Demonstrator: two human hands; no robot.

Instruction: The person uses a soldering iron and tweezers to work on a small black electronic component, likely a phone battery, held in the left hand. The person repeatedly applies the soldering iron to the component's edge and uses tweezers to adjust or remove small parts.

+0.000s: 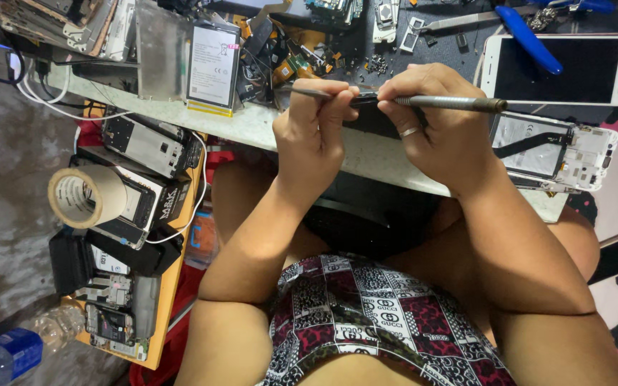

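My left hand (314,118) and right hand (434,118) pinch closed on a slim metal tool (452,103) above the table edge (252,127). Its tip appears hidden; a slip could gouge my fingers.

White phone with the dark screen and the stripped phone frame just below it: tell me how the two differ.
The white phone lies whole and screen up, its dark glass intact; the stripped phone frame lies opened, its insides and a black strip exposed. A blue-handled tool rests across the white phone; the right hand partly overlaps the stripped frame's left end. Both have white casings and lie flat on the bench.
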